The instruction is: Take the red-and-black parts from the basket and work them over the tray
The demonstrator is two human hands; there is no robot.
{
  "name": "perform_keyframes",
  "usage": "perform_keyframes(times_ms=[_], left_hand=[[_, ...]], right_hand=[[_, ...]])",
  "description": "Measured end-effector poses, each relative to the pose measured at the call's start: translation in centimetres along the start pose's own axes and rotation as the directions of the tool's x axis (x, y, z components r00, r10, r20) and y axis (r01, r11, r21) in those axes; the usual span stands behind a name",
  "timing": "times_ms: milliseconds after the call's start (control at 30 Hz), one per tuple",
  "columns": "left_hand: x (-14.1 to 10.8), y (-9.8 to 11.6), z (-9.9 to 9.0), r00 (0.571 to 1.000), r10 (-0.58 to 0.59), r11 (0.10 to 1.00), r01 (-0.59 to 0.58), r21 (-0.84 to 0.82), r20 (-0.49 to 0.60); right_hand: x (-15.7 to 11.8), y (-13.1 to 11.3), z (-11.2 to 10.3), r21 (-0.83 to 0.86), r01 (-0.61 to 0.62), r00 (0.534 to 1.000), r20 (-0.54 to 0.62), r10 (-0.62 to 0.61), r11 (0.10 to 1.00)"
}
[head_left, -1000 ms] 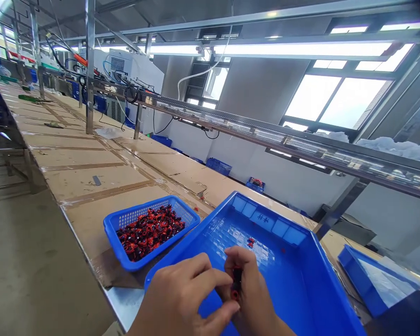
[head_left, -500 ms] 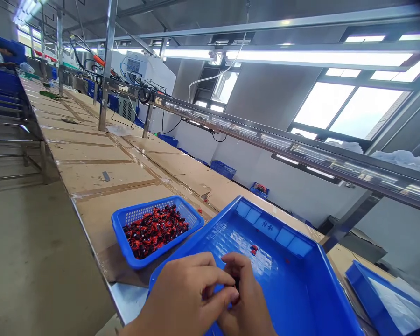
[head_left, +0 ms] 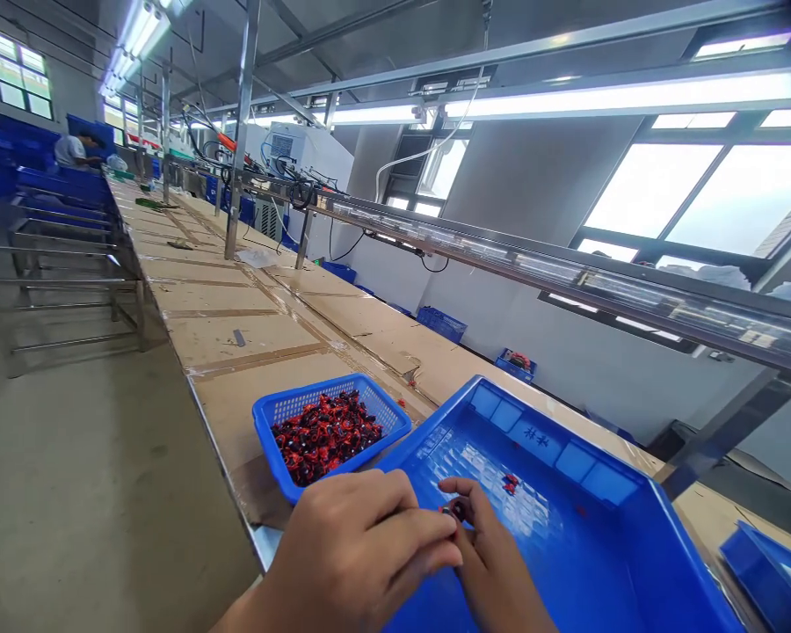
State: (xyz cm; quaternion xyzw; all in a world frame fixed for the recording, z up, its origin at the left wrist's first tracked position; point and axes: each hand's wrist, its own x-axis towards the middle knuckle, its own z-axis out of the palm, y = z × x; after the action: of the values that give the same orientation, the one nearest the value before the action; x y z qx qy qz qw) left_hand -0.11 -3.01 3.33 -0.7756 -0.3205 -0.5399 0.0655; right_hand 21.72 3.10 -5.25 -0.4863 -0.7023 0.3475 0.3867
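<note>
My left hand [head_left: 359, 541] and my right hand [head_left: 494, 558] meet over the near side of a large blue tray [head_left: 567, 536]. Between their fingertips is a small black and red part [head_left: 460, 509], mostly covered by the fingers. My right hand is closed round it with thumb and forefinger, while the left fingers pinch at its near side. A few similar red and black parts [head_left: 511, 483] lie on the tray floor. Left of the tray, a blue perforated basket [head_left: 273, 413] holds a heap of red and black parts [head_left: 330, 435].
The long workbench [head_left: 237, 308] is covered in taped cardboard and carries a small grey strip [head_left: 239, 338]. Metal posts [head_left: 243, 132] and a shelf rail rise along it. Another blue tray [head_left: 765, 571] stands at the right. A person [head_left: 76, 151] sits far off at the left.
The camera view has turned left, so the basket and tray appear further right. My hands have opened up slightly, and more of the black part now shows between the fingers.
</note>
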Motion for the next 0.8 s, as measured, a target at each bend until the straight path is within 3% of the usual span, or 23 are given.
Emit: perform_keyframes(times_ms=[233,300,333,433,533,600,700,800], left_hand=[[-0.7,-0.4,-0.2,0.999,-0.03,0.998,0.033,0.053,-0.043],[-0.9,-1.6,-0.4,0.981,-0.187,0.974,0.179,0.141,0.046],[-0.9,-2.4,-0.6,0.946,-0.308,0.937,0.283,0.205,0.105],[-0.5,-5.5,-1.1,0.772,-0.609,0.765,0.512,0.39,0.182],[-0.1,-7.7,-1.4,0.678,-0.72,0.662,0.608,0.439,0.147],[-0.2,-7.5,-1.3,0.629,-0.76,0.631,0.656,0.415,0.163],[-0.8,-5.1,-0.7,0.619,-0.743,0.67,0.68,0.299,0.256],[-1.2,-1.7,0.3,0.682,-0.652,0.741,0.666,0.086,0.332]], right_hand=[[-0.8,-1.0,-0.2,-0.088,0.071,0.997,0.035,-0.069,0.994],[-0.8,-1.3,-0.6,-0.138,0.126,0.992,0.022,-0.124,0.982],[-0.8,-1.6,-0.8,-0.159,0.166,0.986,0.016,-0.166,0.973],[-0.6,-2.9,-1.4,-0.216,0.334,0.94,0.007,-0.34,0.918],[-0.3,-4.2,-1.8,-0.243,0.52,0.845,0.005,-0.535,0.819],[-0.3,-4.6,-1.9,-0.256,0.594,0.788,-0.007,-0.616,0.763],[-0.8,-4.7,-1.5,-0.298,0.603,0.764,-0.053,-0.644,0.74],[-1.6,-4.6,-1.2,-0.322,0.557,0.784,-0.101,-0.613,0.766]])
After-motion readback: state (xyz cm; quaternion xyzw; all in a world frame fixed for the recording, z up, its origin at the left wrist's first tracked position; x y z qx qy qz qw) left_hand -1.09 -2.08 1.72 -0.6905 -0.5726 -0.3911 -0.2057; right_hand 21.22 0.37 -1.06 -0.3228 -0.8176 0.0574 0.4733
